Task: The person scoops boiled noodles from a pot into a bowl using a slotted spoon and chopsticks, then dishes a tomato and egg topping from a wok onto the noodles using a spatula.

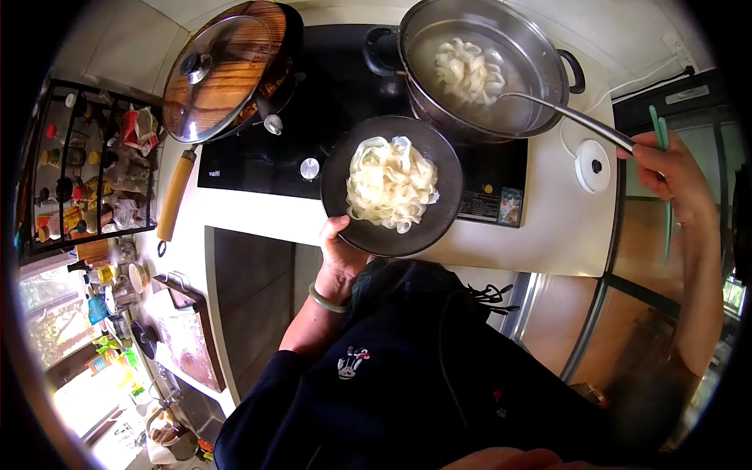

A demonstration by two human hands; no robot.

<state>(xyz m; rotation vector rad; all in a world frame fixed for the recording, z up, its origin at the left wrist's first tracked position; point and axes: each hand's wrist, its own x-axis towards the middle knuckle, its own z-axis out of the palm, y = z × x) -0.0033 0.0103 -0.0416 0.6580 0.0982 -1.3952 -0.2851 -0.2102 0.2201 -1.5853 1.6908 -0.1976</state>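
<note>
Gripping: left hand point(343, 249), plate point(448, 205) edge; right hand point(670, 168), chopsticks point(663, 133), utensil point(583, 117) crossing pot point(540, 59) rim.

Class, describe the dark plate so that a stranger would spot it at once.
Find the black cooktop, then the left hand before its front edge. That hand holds the plate, heaped with pale food; unlike the pot, it is shallow, without handles.

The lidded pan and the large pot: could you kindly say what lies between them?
In the head view, only bare black cooktop lies between the lidded pan and the large pot.
</note>
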